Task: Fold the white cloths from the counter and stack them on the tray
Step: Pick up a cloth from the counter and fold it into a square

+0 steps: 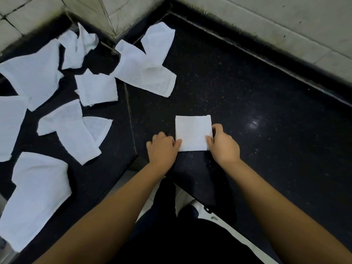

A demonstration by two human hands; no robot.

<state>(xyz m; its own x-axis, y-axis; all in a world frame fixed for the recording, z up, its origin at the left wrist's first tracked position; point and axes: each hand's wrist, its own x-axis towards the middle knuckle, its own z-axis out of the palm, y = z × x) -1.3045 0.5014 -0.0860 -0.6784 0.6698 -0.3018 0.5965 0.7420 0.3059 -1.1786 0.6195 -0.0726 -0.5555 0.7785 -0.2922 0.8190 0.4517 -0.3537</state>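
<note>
- Nearest, below the surface's (266,103) front edge, are the person's dark clothes and a white shoe (198,207) on a pale floor.
- Just in from that edge, the left hand (162,149) lies flat beside the folded cloth (193,133), fingers (176,143) straight and close together, their tips touching the cloth's near left corner.
- The right hand (222,143) is at the cloth's right edge; its thumb lies on top near the near right corner and its fingers curl round the edge, so it looks to be pinching that side.
- The cloth is a neat small square, flat on the black surface near the front edge, well apart from the others. I judge the folding of this one to be done or nearly so; it seems ready to be lifted away.
- No tray shows anywhere in view, so how many cloths are already stacked cannot be told.
- Farther off and toward the left end lie the loose cloths (70,130), about eight of them, crumpled or half open, some overlapping, spread from the near left corner to the back.
- One cloth (148,69) sprawls near the back, by the tiled wall's (266,25) corner.
- Most of the task is left: nearly all visible cloths are unfolded.
</note>
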